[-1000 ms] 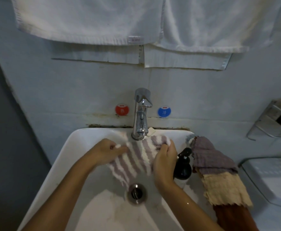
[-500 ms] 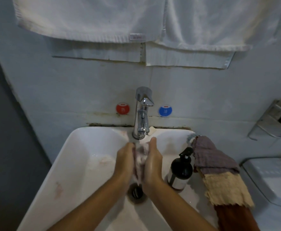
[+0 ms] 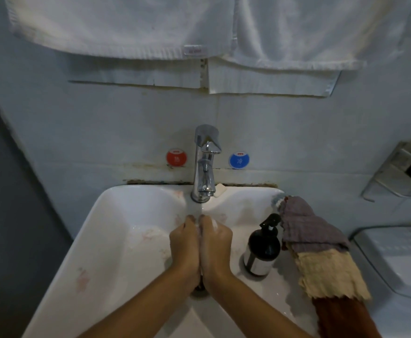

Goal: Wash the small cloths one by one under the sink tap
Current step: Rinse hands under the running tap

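My left hand [image 3: 184,247] and my right hand [image 3: 216,245] are pressed together over the drain of the white sink [image 3: 116,230], fingers curled round the striped purple-and-white cloth [image 3: 214,224]. The cloth is bunched between my palms and almost wholly hidden; only a pale bit shows near my right fingers. Water runs from the chrome tap [image 3: 205,164] onto my fingertips. A pile of small cloths lies along the sink's right rim: a grey-purple cloth [image 3: 307,228], a cream cloth [image 3: 328,274] and a brown cloth [image 3: 341,318].
A black pump bottle [image 3: 263,250] stands on the sink rim between my right hand and the cloth pile. White towels [image 3: 199,25] hang above the tap. A wire rack [image 3: 404,172] is on the right wall, and a white appliance lid [image 3: 394,254] sits lower right.
The striped cloth was spread between my hands; I brought my hands together and bunched it up, and now they squeeze it closer under the running water.
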Tool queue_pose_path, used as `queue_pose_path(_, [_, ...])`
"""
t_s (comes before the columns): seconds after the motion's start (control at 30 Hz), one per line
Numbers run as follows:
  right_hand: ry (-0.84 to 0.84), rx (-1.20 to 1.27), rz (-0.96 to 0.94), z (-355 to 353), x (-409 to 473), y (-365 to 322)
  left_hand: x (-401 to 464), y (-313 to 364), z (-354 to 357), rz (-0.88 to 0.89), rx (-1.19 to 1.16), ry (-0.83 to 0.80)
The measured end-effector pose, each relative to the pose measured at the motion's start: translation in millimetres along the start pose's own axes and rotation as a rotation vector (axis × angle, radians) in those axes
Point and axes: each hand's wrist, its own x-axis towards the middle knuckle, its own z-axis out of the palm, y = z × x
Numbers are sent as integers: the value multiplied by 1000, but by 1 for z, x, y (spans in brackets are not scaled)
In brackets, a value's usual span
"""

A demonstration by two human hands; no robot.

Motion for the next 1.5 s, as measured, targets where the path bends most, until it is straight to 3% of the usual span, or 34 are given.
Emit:
queue_pose_path(0.13, [-37, 15, 163, -3, 14, 1, -21, 1, 3, 178, 46, 18])
queue_pose_path(0.27, [-47, 152, 371, 0, 7, 14, -7, 6, -4, 131, 97, 39])
queue_pose_path(0.37, [-29, 71, 210, 5, -6, 11, 11, 4, -7, -134, -54, 46])
queue_pose_path(0.43, [11, 56, 114, 7, -1, 9, 6, 2, -7, -173, -52, 11])
queue_pose_path(0.57, [-124, 202, 182, 0, 18, 9, -32, 9, -3, 254, 143, 23])
queue_pose_path(0.63, [-111, 267, 261, -4, 20, 11, -33, 15, 0, 324, 174, 34])
queue_pose_path(0.7, [-54, 283, 278, -2, 9, 8, -15, 16, -1, 167, 91, 54])
queue_pose_path(0.8, [41, 136, 71, 7, -9, -2, 8, 9, -9, -75, -11, 15])
queue_pose_path(1.0, [-58, 20, 35, -4, 12, 0, -25, 5, -1, 204, 156, 53])
queue_pose_path(1.17, [-31, 96, 19, 1, -6, -6, -2, 14, -5, -57, -33, 43])
queue_pose_path(1.33, [-85, -26, -53, -5, 9, 0, -30, 13, -2, 277, 168, 63])
queue_pose_path(1.43, [-22, 65, 22, -3, 6, 4, -10, 17, -3, 87, 68, 56])
queue_pose_path(1.5, [8, 49, -32, 2, -1, 2, 2, 19, -7, -73, -61, 46])
